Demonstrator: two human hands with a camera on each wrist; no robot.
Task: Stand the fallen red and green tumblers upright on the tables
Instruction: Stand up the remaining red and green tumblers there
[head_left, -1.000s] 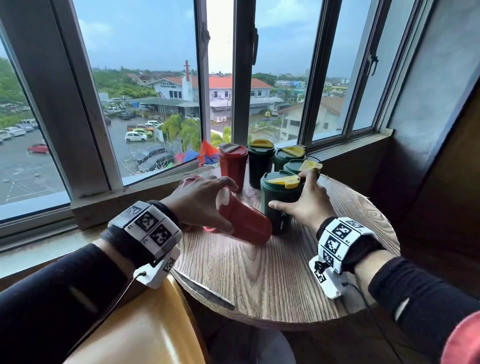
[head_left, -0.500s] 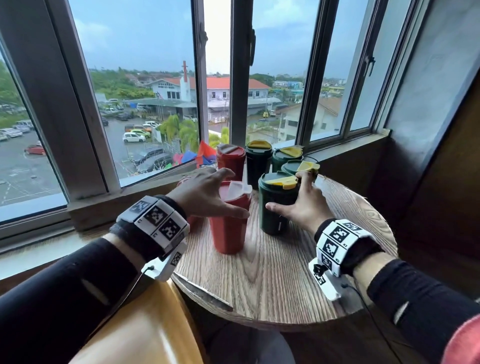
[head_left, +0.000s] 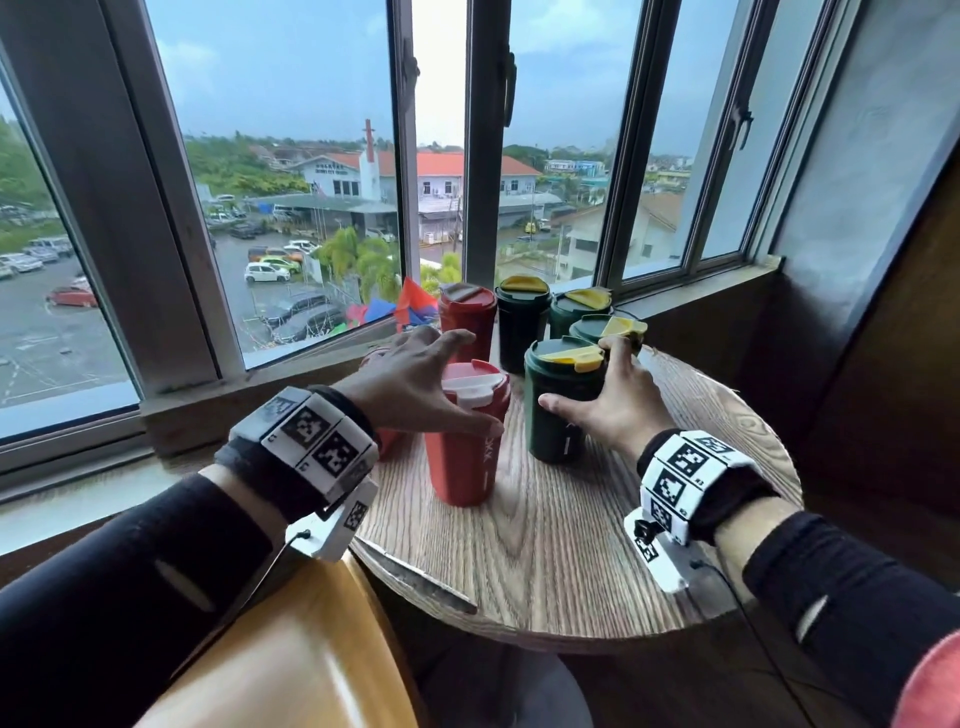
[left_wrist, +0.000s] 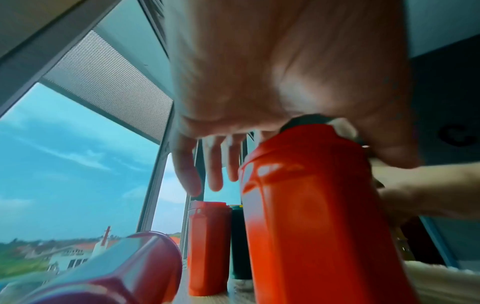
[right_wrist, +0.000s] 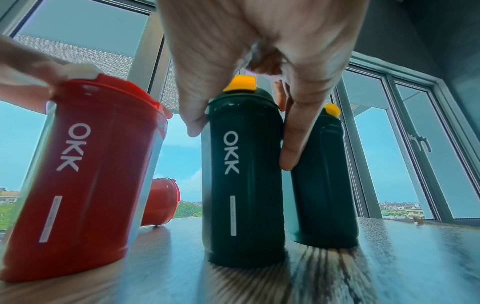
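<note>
Now the near red tumbler (head_left: 465, 441) stands upright on the round table (head_left: 571, 561), front-left, w/ left hand (head_left: 410, 387) spread over its lid, thumb across the front, fingers straight, not clamped. Right hand (head_left: 613, 410) curls round the near green tumbler (head_left: 563, 400) beside it, also upright. One more red tumbler (left_wrist: 109, 269) lies on its side just left, by the window. Best bet: lift both hands straight up, no sideways drag, then take the fallen one by its body & tip it up clear of the others.
</note>
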